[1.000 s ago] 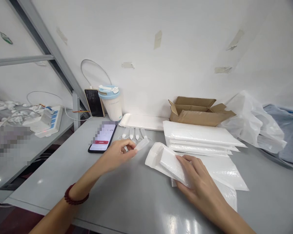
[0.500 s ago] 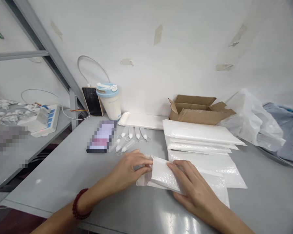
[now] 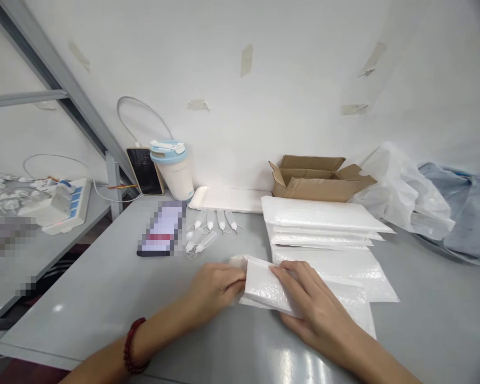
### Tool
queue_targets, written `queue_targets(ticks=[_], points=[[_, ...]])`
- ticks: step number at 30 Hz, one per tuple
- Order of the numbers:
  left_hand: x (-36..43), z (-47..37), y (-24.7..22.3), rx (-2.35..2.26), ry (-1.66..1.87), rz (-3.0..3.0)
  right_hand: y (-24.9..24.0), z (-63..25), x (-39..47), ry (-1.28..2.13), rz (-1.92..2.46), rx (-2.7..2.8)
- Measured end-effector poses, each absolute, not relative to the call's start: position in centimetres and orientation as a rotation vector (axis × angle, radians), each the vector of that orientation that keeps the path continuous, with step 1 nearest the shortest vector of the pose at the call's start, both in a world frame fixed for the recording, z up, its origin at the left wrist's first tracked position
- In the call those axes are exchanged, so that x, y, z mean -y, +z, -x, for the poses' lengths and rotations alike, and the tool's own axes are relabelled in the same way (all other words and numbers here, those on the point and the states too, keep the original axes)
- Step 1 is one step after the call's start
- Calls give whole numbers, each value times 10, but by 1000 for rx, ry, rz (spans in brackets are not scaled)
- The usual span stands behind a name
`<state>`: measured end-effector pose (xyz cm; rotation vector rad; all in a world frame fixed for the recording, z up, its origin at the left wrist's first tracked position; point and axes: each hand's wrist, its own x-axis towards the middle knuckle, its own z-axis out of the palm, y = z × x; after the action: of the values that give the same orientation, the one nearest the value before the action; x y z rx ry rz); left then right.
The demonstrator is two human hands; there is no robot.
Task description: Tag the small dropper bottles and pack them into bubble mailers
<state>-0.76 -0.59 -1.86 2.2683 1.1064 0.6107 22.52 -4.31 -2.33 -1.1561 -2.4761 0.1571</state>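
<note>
A white bubble mailer point(image 3: 264, 282) lies at the front middle of the table, its open end to the left. My right hand point(image 3: 310, 296) grips it from the right, thumb below and fingers on top. My left hand point(image 3: 218, 288) is closed, its fingertips in the mailer's mouth; whatever they hold there is hidden. Several small clear needle-tip squeeze bottles point(image 3: 206, 242) with white caps lie beyond my left hand. To the right, a stack of white bubble mailers point(image 3: 324, 218) is fanned towards me, the lowest ones reaching under my right hand.
Along the wall stand a lidded cup point(image 3: 176, 173), a plugged-in phone point(image 3: 146, 170), a flat white packet point(image 3: 232, 199) and an open cardboard box point(image 3: 324, 186). A second phone point(image 3: 164, 226) lies at left. White plastic bags point(image 3: 404, 197) fill the right back. A power strip point(image 3: 70, 208) sits on the neighbouring table.
My left hand has gone from pinching at the mailer's open edge to having its fingertips inside the mouth. My right hand keeps its grip. The view has shifted slightly.
</note>
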Motion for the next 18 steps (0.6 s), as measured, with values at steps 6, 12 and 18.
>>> queue_targets(ticks=[6,12,18], points=[[8,6,-27,-1094,698,-2280,-23,-224,43,148,1132,2504],[8,5,-34,-1076,769,-2267,-24,-224,44,125,1113,2500],[11,3,-39,-829,761,-2247,-22,-220,44,90,1075,2485]])
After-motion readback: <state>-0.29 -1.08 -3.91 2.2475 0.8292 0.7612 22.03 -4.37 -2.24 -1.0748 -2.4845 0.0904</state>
